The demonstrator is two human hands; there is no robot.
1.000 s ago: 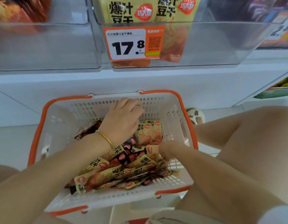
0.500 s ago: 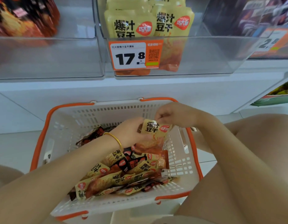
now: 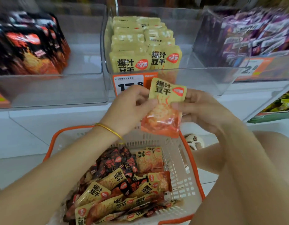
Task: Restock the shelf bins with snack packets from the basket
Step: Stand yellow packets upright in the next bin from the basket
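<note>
Left hand (image 3: 130,108) and right hand (image 3: 203,109) both pinch yellow packet (image 3: 164,106) (held upright) above basket (image 3: 186,172), just before middle bin (image 3: 197,78).

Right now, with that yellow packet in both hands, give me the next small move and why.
Probably lift the held packet forward into the middle bin: left hand and right hand pinch it in front of that bin, which holds matching yellow packets.

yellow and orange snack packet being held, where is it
Head view, centre: the yellow and orange snack packet is pinched between left hand and right hand, above the white plastic basket, in front of the middle clear bin.
</note>
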